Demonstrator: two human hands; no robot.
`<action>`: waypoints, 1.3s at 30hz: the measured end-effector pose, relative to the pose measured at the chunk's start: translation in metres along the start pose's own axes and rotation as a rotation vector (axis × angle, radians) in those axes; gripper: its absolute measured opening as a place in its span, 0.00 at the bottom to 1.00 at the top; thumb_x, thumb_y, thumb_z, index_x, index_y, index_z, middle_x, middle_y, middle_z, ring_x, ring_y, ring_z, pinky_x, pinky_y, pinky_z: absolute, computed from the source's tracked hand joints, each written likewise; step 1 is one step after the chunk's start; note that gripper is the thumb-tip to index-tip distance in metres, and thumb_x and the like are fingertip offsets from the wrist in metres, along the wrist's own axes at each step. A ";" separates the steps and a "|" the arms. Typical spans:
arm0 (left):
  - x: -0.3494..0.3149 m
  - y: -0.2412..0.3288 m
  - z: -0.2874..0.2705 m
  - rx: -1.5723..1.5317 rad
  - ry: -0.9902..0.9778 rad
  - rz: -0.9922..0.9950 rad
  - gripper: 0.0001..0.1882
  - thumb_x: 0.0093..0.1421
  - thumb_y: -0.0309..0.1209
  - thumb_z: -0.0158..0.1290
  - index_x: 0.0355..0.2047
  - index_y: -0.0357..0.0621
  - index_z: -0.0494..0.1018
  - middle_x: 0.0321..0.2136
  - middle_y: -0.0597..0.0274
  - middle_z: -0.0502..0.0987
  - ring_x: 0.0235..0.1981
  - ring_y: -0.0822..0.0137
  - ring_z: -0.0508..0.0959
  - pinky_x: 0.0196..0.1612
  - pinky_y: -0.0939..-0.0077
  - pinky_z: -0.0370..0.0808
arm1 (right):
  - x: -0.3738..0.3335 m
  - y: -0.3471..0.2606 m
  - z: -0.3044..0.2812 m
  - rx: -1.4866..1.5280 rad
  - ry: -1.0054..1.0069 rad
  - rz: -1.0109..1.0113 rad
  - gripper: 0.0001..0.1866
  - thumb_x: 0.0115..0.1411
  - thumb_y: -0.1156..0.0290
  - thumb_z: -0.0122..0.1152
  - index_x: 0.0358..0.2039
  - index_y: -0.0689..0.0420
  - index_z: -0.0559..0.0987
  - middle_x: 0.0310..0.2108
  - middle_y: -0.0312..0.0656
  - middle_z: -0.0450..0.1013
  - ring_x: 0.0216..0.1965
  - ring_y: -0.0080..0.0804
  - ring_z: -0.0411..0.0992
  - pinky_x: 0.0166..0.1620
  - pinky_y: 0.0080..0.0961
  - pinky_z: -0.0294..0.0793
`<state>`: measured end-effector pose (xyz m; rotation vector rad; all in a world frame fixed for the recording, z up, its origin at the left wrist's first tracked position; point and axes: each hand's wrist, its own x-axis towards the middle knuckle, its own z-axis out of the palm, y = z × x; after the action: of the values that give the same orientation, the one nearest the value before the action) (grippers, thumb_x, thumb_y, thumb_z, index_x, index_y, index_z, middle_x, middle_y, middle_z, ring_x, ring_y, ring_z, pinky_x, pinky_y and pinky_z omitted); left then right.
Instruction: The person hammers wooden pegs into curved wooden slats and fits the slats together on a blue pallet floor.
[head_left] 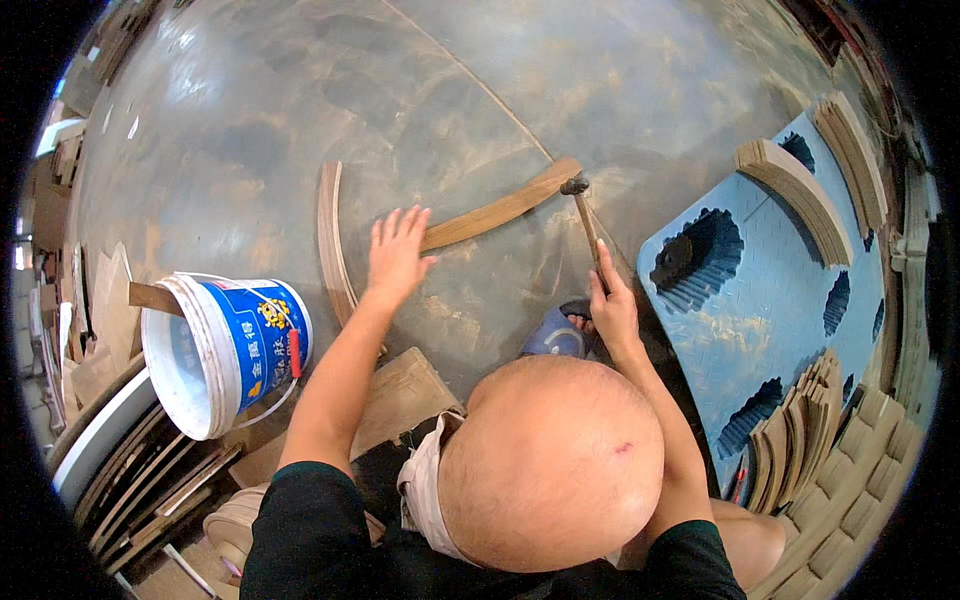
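Note:
A curved wooden strip [505,208] lies on the floor, running from beside my left hand up to the hammer head. My left hand [398,258] is flat at its left end, fingers stretched out and apart. My right hand [614,310] is wrapped around the wooden handle of a hammer [586,222]. The dark hammer head is at the strip's right end; whether it touches the wood I cannot tell. Left of my left hand lies a second curved wooden piece [331,225], partly hidden by my forearm.
A white bucket [255,345] with a blue label stands tilted at left, a wood piece across its rim. At right, a blue panel [780,310] with dark ridged patches carries curved wooden blocks [800,195] and a fanned stack [800,430]. Wood scraps [160,480] lie lower left.

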<state>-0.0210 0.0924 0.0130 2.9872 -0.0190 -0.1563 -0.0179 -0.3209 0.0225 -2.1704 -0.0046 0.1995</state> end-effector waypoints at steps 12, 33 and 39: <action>0.022 0.003 0.008 -0.238 0.172 0.040 0.29 0.62 0.30 0.73 0.64 0.49 0.83 0.60 0.63 0.83 0.63 0.50 0.80 0.64 0.55 0.82 | 0.002 -0.019 -0.006 -0.058 -0.027 -0.206 0.36 0.78 0.75 0.66 0.83 0.38 0.72 0.38 0.57 0.84 0.33 0.49 0.81 0.40 0.41 0.82; 0.050 0.050 0.027 -0.200 0.126 -0.033 0.29 0.62 0.49 0.76 0.61 0.53 0.89 0.60 0.63 0.82 0.67 0.52 0.76 0.74 0.49 0.69 | 0.010 -0.026 0.029 -0.309 -0.128 -0.362 0.38 0.78 0.68 0.64 0.84 0.26 0.69 0.35 0.54 0.82 0.35 0.62 0.84 0.39 0.56 0.84; 0.056 0.058 0.014 -0.135 0.083 -0.027 0.28 0.61 0.50 0.76 0.59 0.56 0.90 0.60 0.66 0.82 0.69 0.54 0.74 0.76 0.46 0.65 | 0.008 -0.017 0.049 -0.387 -0.106 -0.330 0.39 0.77 0.67 0.64 0.84 0.24 0.68 0.32 0.51 0.81 0.30 0.60 0.82 0.35 0.56 0.84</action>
<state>0.0334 0.0322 0.0025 2.8568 0.0389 -0.0352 -0.0160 -0.2708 0.0075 -2.4987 -0.4946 0.1310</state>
